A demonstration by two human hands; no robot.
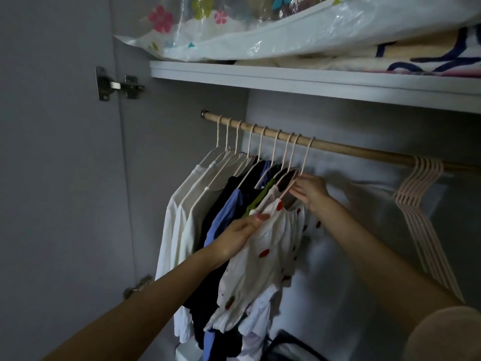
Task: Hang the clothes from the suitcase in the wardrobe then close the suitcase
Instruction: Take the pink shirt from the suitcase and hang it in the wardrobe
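**Straightening the spotted top on the rail**

Both forearms reach in. Left hand (240,234) pinches the spotted top (263,267) at its shoulder; right hand (311,190) pinches its hanger (299,173) on the rail (351,151). Best to level both shoulders before letting go. Suitcase out of sight.

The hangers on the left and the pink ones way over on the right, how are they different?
The left hangers each carry a garment; the right hangers are bare. The left hangers are spread out along the wooden rod; the right hangers are bunched tightly together. The left hand and right hand hold the spotted top on the last left hanger; nobody touches the right hangers. Both groups look the same pale pink, hooked over one rod.
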